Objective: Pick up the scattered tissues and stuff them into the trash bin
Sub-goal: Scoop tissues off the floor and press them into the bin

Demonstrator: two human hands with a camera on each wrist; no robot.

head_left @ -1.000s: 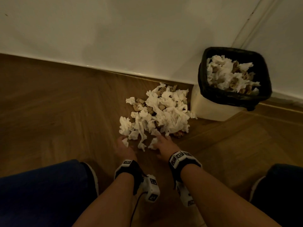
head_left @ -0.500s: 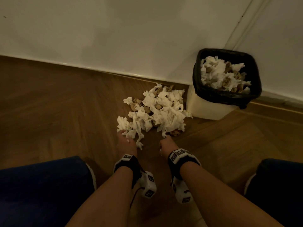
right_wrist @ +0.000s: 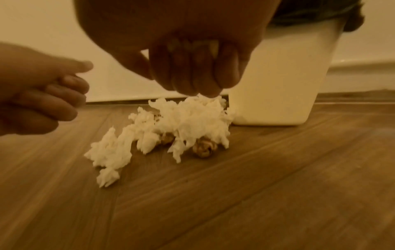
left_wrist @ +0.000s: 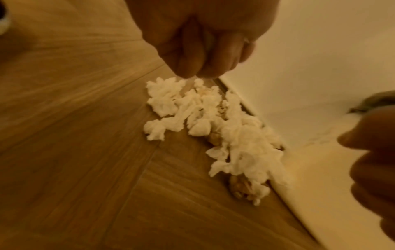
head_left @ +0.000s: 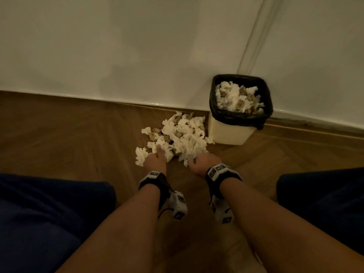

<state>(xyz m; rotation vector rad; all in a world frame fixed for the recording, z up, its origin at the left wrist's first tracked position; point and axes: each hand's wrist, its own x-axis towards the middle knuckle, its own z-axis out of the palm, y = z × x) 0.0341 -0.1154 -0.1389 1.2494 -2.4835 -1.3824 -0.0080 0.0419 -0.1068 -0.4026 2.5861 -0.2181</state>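
Note:
A heap of crumpled white tissues [head_left: 182, 137] with some brown scraps lies on the wood floor beside the trash bin [head_left: 229, 133], a cream bin with a black liner holding more tissues. My left hand [head_left: 155, 160] hovers over the heap's near left edge. In the right wrist view its fingers [right_wrist: 64, 99] are curled with nothing visible in them. My right hand [head_left: 203, 161] is at the near right edge. Its curled fingers [right_wrist: 203, 82] dig into the top of the tissues [right_wrist: 188, 118] and grip a clump. In the blurred left wrist view the tissues [left_wrist: 215, 128] stretch along the baseboard.
A white wall [head_left: 137, 56] and baseboard run just behind the heap and bin. My knees in dark blue fabric [head_left: 45, 213] sit low at both sides. Bare wood floor [head_left: 59, 134] spreads to the left and in front of the heap.
Both hands moved forward from the heap's near edge into it and their fingers curled. The loose near tissues have been drawn in, so the heap is tighter.

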